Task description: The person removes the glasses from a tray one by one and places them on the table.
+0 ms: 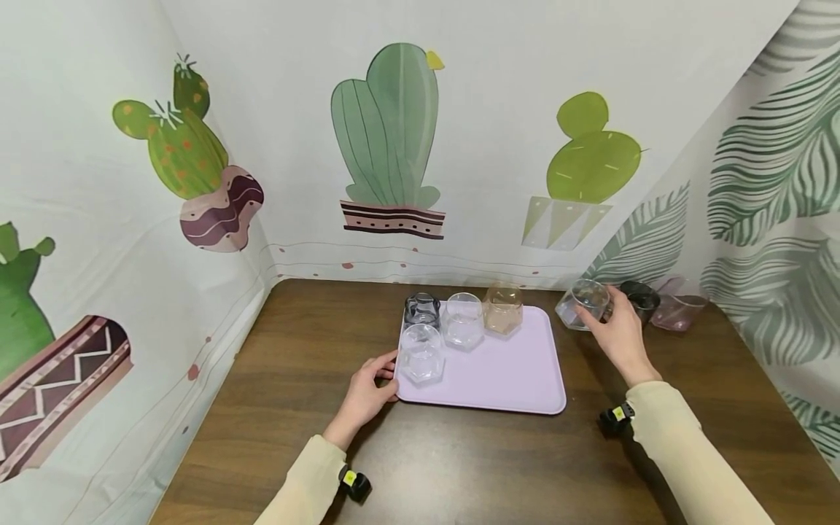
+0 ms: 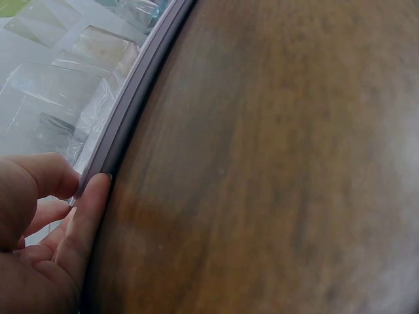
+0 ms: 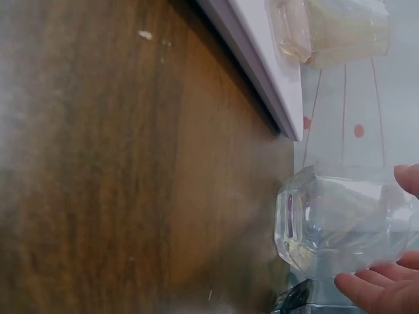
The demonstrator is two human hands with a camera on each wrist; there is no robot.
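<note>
Gripping clear glass (image 1: 582, 302) just right of tray (image 1: 518, 379), right hand (image 1: 617, 335) fingers wrapped round it. Left hand (image 1: 367, 394) pinches tray edge. Lift clear of rim, seat in bare spot.

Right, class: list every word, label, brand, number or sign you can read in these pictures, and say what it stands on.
None can be read: there is no legible text in any view.
The lilac plastic tray and the clear faceted glass cups show no print.
The cactus-pattern cloth backdrop carries pictures only.
The small yellow tags on the black wrist cameras are too small to read.
</note>
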